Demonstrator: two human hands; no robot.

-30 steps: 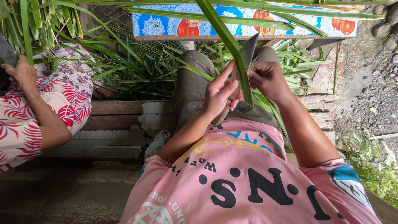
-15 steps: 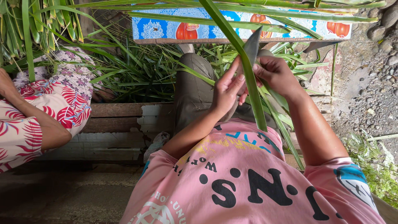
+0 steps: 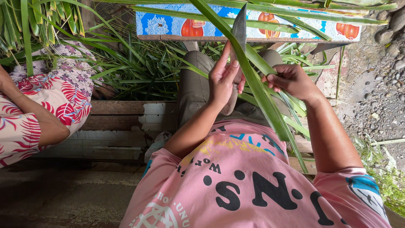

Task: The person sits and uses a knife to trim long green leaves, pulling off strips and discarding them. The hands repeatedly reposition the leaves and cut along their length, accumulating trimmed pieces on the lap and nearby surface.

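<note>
My left hand point(image 3: 222, 80) grips a knife point(image 3: 239, 26) whose grey blade points up and away from me, with the fingers stretched along it. The blade lies against a long green leaf point(image 3: 257, 86) that runs diagonally from the top middle down past my right side. My right hand point(image 3: 292, 81) is closed on that leaf just right of the blade, with the fingertips pinching its edge. Both hands are above my knees, and the knife's handle is hidden inside my left hand.
A heap of long green leaves point(image 3: 139, 67) lies ahead on the ground. Behind it stands a blue and white board with fruit pictures point(image 3: 168, 25). Another person in a red flowered dress point(image 3: 46, 109) sits at the left. I sit on a wooden bench point(image 3: 122, 122); gravel point(image 3: 379, 93) is on the right.
My hands and the knife have risen and moved away from my body along the leaf. The other person's arm has pulled back toward the left edge.
</note>
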